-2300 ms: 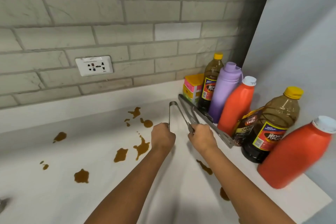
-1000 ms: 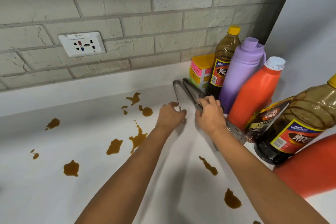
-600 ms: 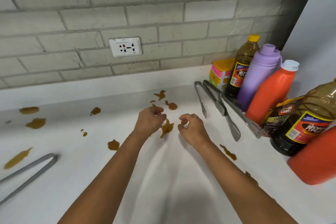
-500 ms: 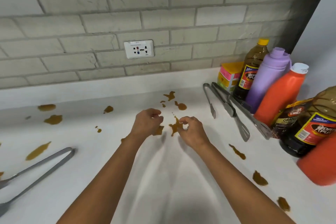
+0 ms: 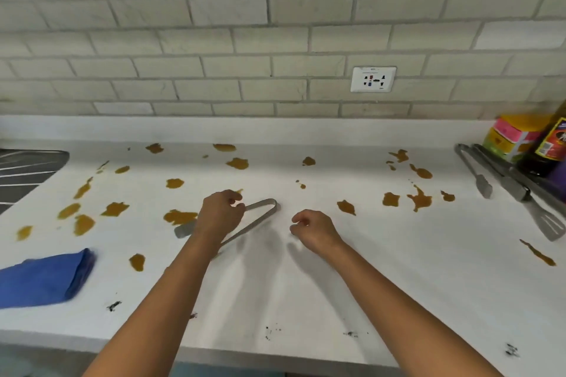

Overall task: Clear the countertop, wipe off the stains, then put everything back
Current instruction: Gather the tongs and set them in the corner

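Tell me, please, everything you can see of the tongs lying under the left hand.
The tongs look like grey brushed metal: two flat arms joined at a rounded bend that points right and toward the wall. They lie flat on the white countertop among brown stains. The left hand covers their middle with curled fingers; actual contact cannot be told. One arm's flattened tip shows left of the wrist.

A single head-worn camera is looking forward and down from close above the white countertop (image 5: 382,269), facing the brick wall (image 5: 275,24) squarely; both forearms are reaching in from the bottom edge, and no second view is sharing the scene.
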